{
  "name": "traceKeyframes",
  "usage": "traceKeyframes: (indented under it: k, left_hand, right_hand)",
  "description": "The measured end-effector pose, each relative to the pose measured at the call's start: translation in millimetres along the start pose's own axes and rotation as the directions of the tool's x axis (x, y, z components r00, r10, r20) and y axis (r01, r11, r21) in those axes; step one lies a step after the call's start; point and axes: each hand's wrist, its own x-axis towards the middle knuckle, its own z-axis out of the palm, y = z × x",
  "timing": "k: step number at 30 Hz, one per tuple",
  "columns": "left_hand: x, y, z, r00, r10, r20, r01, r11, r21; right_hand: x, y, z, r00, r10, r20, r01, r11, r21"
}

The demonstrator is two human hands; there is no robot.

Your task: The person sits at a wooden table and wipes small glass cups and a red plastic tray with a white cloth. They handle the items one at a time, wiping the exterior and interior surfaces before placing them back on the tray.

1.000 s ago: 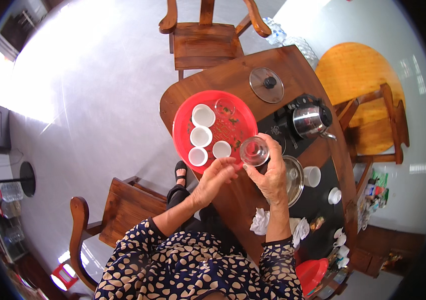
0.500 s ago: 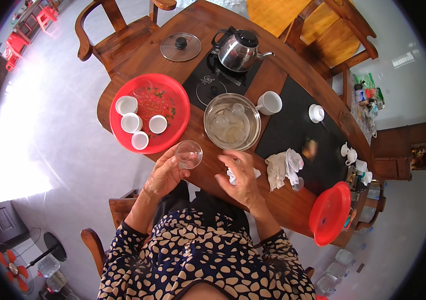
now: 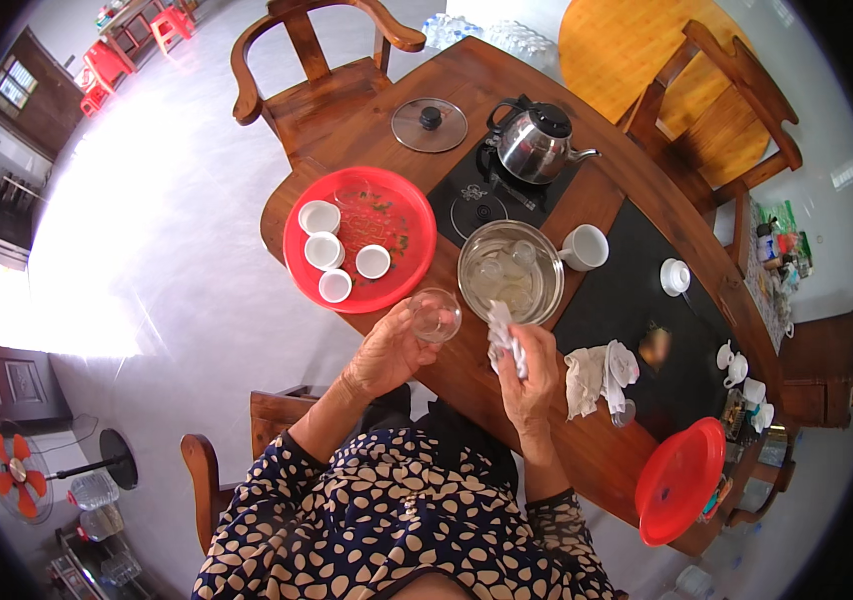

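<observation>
My left hand (image 3: 393, 352) is closed round a small clear glass cup (image 3: 436, 316), held above the table's near edge. In my right hand (image 3: 532, 383) is a crumpled white cloth (image 3: 504, 338), pinched between thumb and fingers, a little right of the cup and not touching it. Just beyond sits a steel bowl (image 3: 467, 285) of water with several clear glass cups in it. To the left, a red round tray (image 3: 402, 205) carries several white cups (image 3: 374, 262). A white mug (image 3: 585, 247) stands to the right of the bowl.
A steel kettle (image 3: 537, 145) sits on the dark cooktop, with a glass lid (image 3: 430, 125) to its left. Folded cloths (image 3: 587, 380) lie at right, near a red basin (image 3: 682, 482) at the table edge. A white lidded cup (image 3: 676, 277) stands on the black panel.
My right hand has picked up the white cloth from the table and lifted it towards the bowl. The left hand still holds the glass cup. The whole view has shifted.
</observation>
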Motion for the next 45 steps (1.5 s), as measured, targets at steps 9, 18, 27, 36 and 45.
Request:
traceKeyframes:
  k: [9, 18, 27, 36, 45]
  left_hand:
    - [-7.4, 8.1, 16.4, 0.957, 0.291, 0.0, -0.287, 0.944, 0.163]
    - [-7.2, 15.5, 15.6, 0.947, 0.321, -0.008, -0.303, 0.901, 0.312]
    - [-13.1, 17.8, 28.7, 0.934, 0.354, 0.037, -0.296, 0.714, 0.634]
    - [-14.2, 12.6, 15.4, 0.96, 0.28, 0.013, -0.264, 0.887, 0.379]
    - [-15.9, 9.5, 11.4, 0.949, 0.314, -0.028, -0.258, 0.823, 0.505]
  right_hand:
    - [47.5, -47.0, 28.1, 0.953, -0.159, 0.258, 0.166, 0.986, -0.006]
    - [53.0, -75.9, 23.5, 0.891, -0.355, 0.283, 0.364, 0.931, 0.02]
    - [56.9, -73.4, 33.1, 0.812, -0.341, 0.473, 0.482, 0.849, -0.215]
    - [48.4, -69.1, 35.8, 0.955, -0.076, 0.288, -0.008, 0.96, 0.279]
    - [60.0, -77.4, 25.0, 0.762, -0.128, 0.635, 0.108, 0.992, 0.07]
